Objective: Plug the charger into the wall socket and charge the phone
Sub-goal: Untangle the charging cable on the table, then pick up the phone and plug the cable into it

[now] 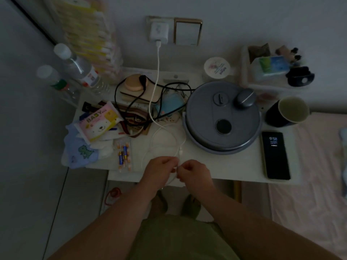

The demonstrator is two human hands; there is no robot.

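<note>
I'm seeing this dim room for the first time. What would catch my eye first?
Probably the white charger already in the wall socket, its white cable dropping onto the cluttered table. Both hands, left hand and right hand, pinch that cable at the near edge, while the lit phone lies to the right.

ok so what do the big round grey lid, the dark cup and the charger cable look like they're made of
Grey lid: likely moulded plastic, matte, with an even dull sheen and formed knobs.
Dark cup: probably glazed ceramic or plastic; thick rim, pale inside, too dim to settle.
Charger cable: white rubbery plastic sheath, smooth, bending in soft loops toward the hands.
</note>
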